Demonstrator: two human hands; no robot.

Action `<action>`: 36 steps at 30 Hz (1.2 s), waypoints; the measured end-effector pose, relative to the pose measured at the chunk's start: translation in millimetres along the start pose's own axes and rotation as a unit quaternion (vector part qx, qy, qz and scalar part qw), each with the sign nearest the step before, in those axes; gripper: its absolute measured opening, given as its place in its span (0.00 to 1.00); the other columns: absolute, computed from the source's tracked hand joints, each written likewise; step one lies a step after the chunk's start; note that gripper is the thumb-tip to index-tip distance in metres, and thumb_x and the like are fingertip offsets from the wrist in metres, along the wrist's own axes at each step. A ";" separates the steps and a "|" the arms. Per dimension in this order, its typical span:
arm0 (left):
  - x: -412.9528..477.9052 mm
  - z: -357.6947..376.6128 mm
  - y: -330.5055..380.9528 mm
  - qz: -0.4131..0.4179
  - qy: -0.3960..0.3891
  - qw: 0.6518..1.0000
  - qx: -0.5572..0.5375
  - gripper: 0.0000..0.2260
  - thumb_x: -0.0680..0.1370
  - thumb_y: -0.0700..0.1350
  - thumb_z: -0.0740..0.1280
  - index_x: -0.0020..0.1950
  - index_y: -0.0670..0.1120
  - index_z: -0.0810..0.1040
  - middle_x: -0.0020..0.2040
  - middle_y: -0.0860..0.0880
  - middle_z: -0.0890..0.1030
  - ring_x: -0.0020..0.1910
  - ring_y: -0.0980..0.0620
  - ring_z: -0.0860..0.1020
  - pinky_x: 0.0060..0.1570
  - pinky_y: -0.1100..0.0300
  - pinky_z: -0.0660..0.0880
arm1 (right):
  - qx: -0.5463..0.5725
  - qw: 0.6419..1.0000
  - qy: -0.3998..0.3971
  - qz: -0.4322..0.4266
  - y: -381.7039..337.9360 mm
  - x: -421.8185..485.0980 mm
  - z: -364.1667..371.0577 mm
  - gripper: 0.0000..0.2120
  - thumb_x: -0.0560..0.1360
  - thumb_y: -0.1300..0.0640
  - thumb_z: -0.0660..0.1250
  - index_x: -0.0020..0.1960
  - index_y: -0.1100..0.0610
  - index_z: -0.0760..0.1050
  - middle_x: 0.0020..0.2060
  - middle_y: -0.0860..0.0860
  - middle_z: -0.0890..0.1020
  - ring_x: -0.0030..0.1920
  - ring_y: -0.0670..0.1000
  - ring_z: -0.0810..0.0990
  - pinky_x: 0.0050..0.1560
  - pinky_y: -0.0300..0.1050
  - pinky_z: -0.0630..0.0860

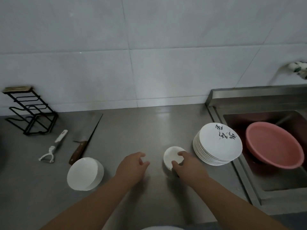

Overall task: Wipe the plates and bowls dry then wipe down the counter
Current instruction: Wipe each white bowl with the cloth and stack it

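Gripping the small bowl (172,155) on the surface (132,127) beside the plate stack (217,143), the right hand (186,165) is starting the drying step; the left hand (132,165) is hovering empty, loosely curled. No cloth is showing, so fetching one is probably coming next.

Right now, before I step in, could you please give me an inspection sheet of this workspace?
Surface: steel counter, dull sheen; wetness cannot be told.
Job's things: stack of plates with black brushwork beside the sink; small white bowl mid-counter; stack of plain white dishes at left; no cloth seen.
Clutter: cleaver, peeler and black wire rack, left rear.
Hands: right hand grips the small white bowl; left hand hovers loosely curled, holding nothing.
Cables: nothing seen.
Surroundings: sink holding a pink basin; white tiled wall behind.
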State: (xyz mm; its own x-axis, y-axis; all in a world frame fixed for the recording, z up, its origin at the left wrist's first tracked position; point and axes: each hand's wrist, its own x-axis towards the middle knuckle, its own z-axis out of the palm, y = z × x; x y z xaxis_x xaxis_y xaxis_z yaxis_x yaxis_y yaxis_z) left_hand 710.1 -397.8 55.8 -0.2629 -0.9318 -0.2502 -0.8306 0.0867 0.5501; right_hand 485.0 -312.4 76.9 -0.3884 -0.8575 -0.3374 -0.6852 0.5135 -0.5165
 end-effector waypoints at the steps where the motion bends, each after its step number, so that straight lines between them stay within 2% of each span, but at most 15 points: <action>1: -2.6 -11.6 -11.9 -0.004 0.009 1.000 0.001 0.17 0.78 0.58 0.70 0.65 0.55 0.80 0.47 0.58 0.80 0.49 0.56 0.78 0.55 0.59 0.74 | 0.008 1.000 -0.002 -0.009 -11.4 -0.6 5.0 0.23 0.78 0.40 0.66 0.71 0.45 0.72 0.36 0.39 0.81 0.53 0.48 0.82 0.60 0.46 0.77; 3: -9.6 -37.5 -36.8 -0.017 0.033 0.999 -0.004 0.16 0.78 0.58 0.70 0.64 0.56 0.80 0.47 0.58 0.80 0.48 0.56 0.78 0.53 0.59 0.74 | 0.024 0.999 -0.011 -0.027 -36.1 -1.9 18.2 0.22 0.79 0.41 0.67 0.70 0.45 0.73 0.31 0.41 0.79 0.42 0.40 0.79 0.57 0.45 0.77; 4: -13.7 -50.4 -50.8 -0.023 0.045 0.999 -0.007 0.15 0.79 0.58 0.70 0.64 0.56 0.79 0.46 0.58 0.80 0.47 0.57 0.78 0.51 0.59 0.73 | 0.029 0.999 -0.019 -0.038 -49.4 -3.1 25.4 0.22 0.79 0.41 0.67 0.71 0.45 0.73 0.31 0.42 0.80 0.40 0.40 0.78 0.57 0.45 0.77; 7: -28.4 -84.9 -97.1 -0.058 0.080 0.995 -0.013 0.14 0.79 0.57 0.69 0.63 0.57 0.79 0.47 0.58 0.80 0.46 0.58 0.78 0.51 0.59 0.72 | 0.018 0.996 -0.059 -0.071 -92.6 -7.6 48.3 0.24 0.79 0.39 0.67 0.73 0.44 0.70 0.40 0.41 0.81 0.47 0.46 0.82 0.61 0.50 0.78; 9: -39.0 -103.7 -128.4 -0.081 0.093 0.992 0.002 0.15 0.79 0.57 0.68 0.65 0.56 0.78 0.52 0.57 0.78 0.51 0.55 0.78 0.55 0.56 0.74 | 0.002 0.992 -0.084 -0.092 -121.5 -10.1 66.5 0.25 0.79 0.38 0.67 0.74 0.44 0.69 0.46 0.42 0.80 0.50 0.47 0.81 0.60 0.47 0.78; 13: -56.2 -128.2 -179.0 -0.120 0.083 0.988 0.048 0.22 0.79 0.59 0.67 0.72 0.53 0.73 0.66 0.51 0.72 0.61 0.49 0.77 0.62 0.52 0.75 | -0.024 0.984 -0.120 -0.126 -171.4 -20.4 104.7 0.27 0.79 0.38 0.67 0.76 0.43 0.68 0.40 0.40 0.77 0.42 0.42 0.79 0.53 0.42 0.77; 16: -60.6 -136.8 -203.2 -0.139 0.055 0.988 0.044 0.29 0.78 0.63 0.67 0.75 0.52 0.69 0.66 0.50 0.73 0.62 0.49 0.77 0.61 0.51 0.76 | -0.035 0.979 -0.147 -0.138 -198.1 -27.5 130.4 0.29 0.80 0.39 0.67 0.78 0.44 0.65 0.38 0.39 0.76 0.38 0.39 0.76 0.53 0.41 0.75; 18: -61.1 -138.2 -213.7 -0.146 0.042 0.988 0.023 0.32 0.78 0.64 0.67 0.77 0.52 0.67 0.63 0.50 0.77 0.59 0.50 0.78 0.59 0.52 0.77 | -0.043 0.977 -0.151 -0.144 -209.5 -31.2 146.3 0.30 0.79 0.39 0.67 0.78 0.44 0.64 0.44 0.41 0.80 0.44 0.43 0.79 0.56 0.44 0.78; 20: -60.2 -137.7 -218.1 -0.131 0.028 0.991 0.007 0.31 0.77 0.62 0.68 0.77 0.52 0.68 0.56 0.52 0.80 0.54 0.51 0.80 0.57 0.53 0.78 | -0.049 0.977 -0.151 -0.146 -213.9 -33.0 161.2 0.32 0.78 0.39 0.68 0.79 0.43 0.63 0.53 0.46 0.83 0.50 0.47 0.81 0.58 0.46 0.79; 23: -60.9 -134.7 -215.6 -0.096 0.028 0.995 -0.019 0.25 0.78 0.57 0.71 0.73 0.55 0.72 0.52 0.56 0.78 0.49 0.55 0.78 0.53 0.57 0.79 | -0.037 0.978 -0.149 -0.139 -214.7 -34.9 173.3 0.30 0.79 0.41 0.69 0.78 0.42 0.64 0.58 0.47 0.83 0.53 0.48 0.81 0.57 0.45 0.78; 26: -61.4 -129.6 -219.0 -0.079 0.044 0.995 -0.046 0.23 0.77 0.55 0.72 0.71 0.54 0.73 0.52 0.56 0.77 0.50 0.57 0.76 0.52 0.62 0.75 | -0.018 0.980 -0.138 -0.139 -215.6 -39.1 181.5 0.29 0.79 0.43 0.70 0.77 0.43 0.64 0.54 0.45 0.82 0.51 0.46 0.80 0.55 0.41 0.77; 29: -63.5 -126.4 -219.9 -0.070 0.059 0.992 -0.082 0.24 0.78 0.55 0.72 0.72 0.54 0.72 0.53 0.56 0.77 0.51 0.56 0.77 0.53 0.62 0.76 | 0.012 0.984 -0.120 -0.129 -214.9 -43.8 188.6 0.29 0.79 0.45 0.71 0.77 0.43 0.64 0.47 0.41 0.81 0.46 0.43 0.80 0.52 0.38 0.77; 31: -64.6 -126.1 -217.7 -0.055 0.074 0.990 -0.105 0.24 0.79 0.53 0.72 0.73 0.54 0.71 0.57 0.54 0.79 0.53 0.55 0.77 0.55 0.61 0.77 | 0.033 0.987 -0.104 -0.119 -212.9 -46.1 190.6 0.30 0.79 0.45 0.71 0.77 0.43 0.64 0.44 0.42 0.81 0.44 0.43 0.81 0.50 0.38 0.78; 36: -66.4 -124.1 -202.2 -0.014 0.055 0.989 -0.138 0.26 0.81 0.52 0.68 0.77 0.60 0.62 0.61 0.59 0.74 0.56 0.57 0.76 0.53 0.65 0.76 | 0.083 0.989 -0.064 -0.104 -197.9 -58.6 182.2 0.25 0.80 0.44 0.69 0.72 0.43 0.63 0.46 0.42 0.81 0.43 0.44 0.82 0.45 0.34 0.79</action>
State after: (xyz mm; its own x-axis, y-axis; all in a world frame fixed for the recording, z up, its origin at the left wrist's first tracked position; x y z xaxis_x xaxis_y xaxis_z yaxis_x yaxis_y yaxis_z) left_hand 956.4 -397.2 60.1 -0.1744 -0.9664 -0.1889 -0.6673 -0.0251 0.7444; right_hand 755.6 -358.2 55.5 -0.1608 -0.9397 -0.3018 -0.6267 0.3334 -0.7043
